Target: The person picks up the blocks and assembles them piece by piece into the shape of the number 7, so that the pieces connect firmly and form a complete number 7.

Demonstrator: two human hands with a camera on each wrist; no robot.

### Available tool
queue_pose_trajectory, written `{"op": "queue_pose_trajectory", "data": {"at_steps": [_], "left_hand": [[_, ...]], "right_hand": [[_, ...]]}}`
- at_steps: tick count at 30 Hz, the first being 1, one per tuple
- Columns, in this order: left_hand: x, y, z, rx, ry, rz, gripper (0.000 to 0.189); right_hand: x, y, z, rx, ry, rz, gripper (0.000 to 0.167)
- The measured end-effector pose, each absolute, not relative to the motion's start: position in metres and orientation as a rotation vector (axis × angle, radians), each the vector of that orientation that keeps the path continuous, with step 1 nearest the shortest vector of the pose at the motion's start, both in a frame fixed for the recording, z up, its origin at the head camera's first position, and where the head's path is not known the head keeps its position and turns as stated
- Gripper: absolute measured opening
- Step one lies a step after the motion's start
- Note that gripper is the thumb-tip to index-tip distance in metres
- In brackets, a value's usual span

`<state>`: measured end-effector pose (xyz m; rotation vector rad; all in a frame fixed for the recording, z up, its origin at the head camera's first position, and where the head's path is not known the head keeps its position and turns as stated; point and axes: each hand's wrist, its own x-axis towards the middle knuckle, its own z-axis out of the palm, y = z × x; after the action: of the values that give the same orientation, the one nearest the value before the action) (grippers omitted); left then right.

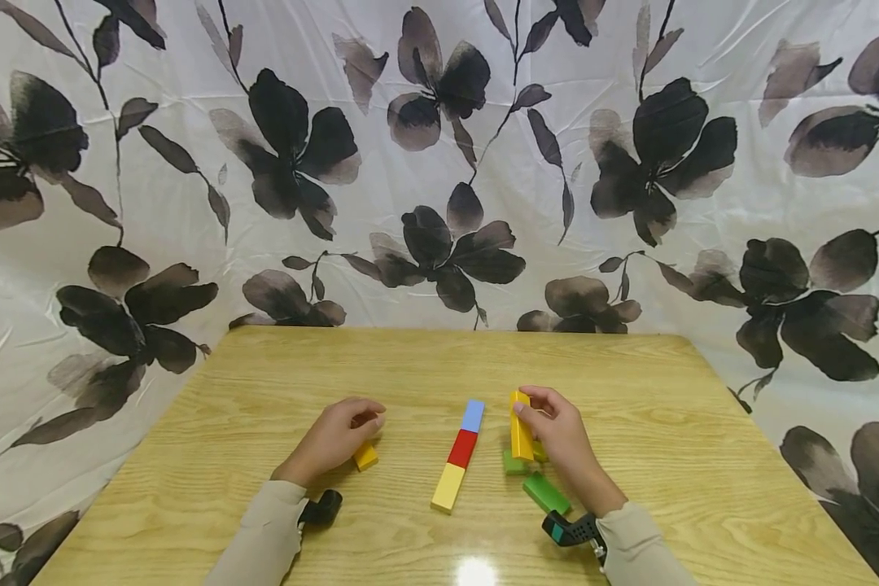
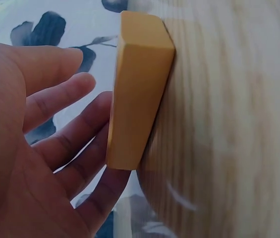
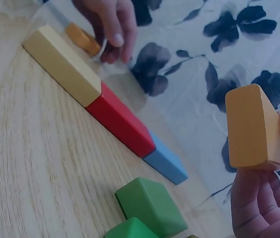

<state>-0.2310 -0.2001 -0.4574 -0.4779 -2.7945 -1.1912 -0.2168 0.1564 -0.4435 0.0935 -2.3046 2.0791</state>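
My right hand [image 1: 566, 435] pinches a long orange block [image 1: 522, 431] between thumb and fingers, raised over the table right of the middle. In the right wrist view the end of this orange block [image 3: 248, 129] faces the camera. My left hand [image 1: 337, 438] hovers low at the left, its fingers loosely bent beside another orange block [image 2: 140, 94] that lies on the table. The thumb stands apart from that block, and the fingertips pass behind it. Between the hands runs a straight end-to-end row: a blue block [image 1: 473, 415], a red block [image 1: 462, 448] and a pale yellow block [image 1: 448, 488].
Below my right hand lie a light green block [image 1: 514, 465], a darker green block [image 1: 547, 493] and a yellowish block [image 1: 540, 452] partly hidden by the held one. The wooden table [image 1: 322, 366] ends at a flower-patterned cloth [image 1: 439, 163].
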Motion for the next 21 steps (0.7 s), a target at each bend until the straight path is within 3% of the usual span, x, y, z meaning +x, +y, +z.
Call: {"op": "queue_pose_trajectory", "data": {"at_steps": [21], "left_hand": [[-0.219, -0.213, -0.462, -0.495, -2.814, -1.196, 0.031]], "right_hand": [[-0.221, 0.158, -0.445, 0.021, -2.236, 2.135, 0.041]]}}
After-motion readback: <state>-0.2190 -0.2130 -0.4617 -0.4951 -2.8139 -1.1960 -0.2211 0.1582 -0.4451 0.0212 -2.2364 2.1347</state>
